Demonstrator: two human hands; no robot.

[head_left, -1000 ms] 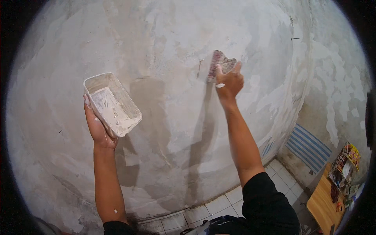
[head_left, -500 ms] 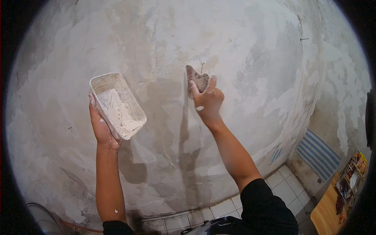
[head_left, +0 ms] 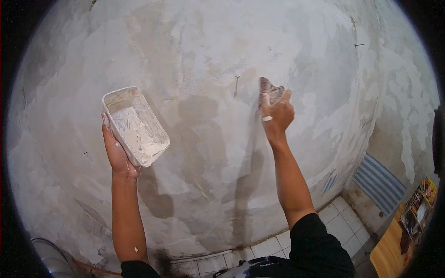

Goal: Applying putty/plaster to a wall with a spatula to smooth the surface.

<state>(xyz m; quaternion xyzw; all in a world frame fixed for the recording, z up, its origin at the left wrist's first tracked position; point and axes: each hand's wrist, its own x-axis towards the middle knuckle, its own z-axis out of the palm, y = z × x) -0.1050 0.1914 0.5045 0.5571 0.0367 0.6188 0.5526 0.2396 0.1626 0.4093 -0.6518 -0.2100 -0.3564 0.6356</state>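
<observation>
My left hand (head_left: 119,155) is closed round the side and underside of a clear rectangular plastic tub (head_left: 159,128), which tilts so its inside shows. White wall putty (head_left: 139,139) coats the tub's bottom and walls. Out to the right, my right hand (head_left: 279,115) grips a dark, putty-smeared scraper blade (head_left: 272,92) against or just in front of the wall; I cannot tell if it touches. Both hands carry white smears. The plaster wall (head_left: 199,83) is patchy white and grey.
A nail (head_left: 237,82) sticks out of the wall left of the scraper, another nail (head_left: 359,45) farther right. Low at the right are a blue-striped panel (head_left: 379,184), a wooden tabletop (head_left: 387,252) with colourful packets (head_left: 424,199), and white floor tiles (head_left: 340,227).
My right hand has carried the scraper to the right along the wall, past the nail. My left hand and the tub have shifted only slightly left.
</observation>
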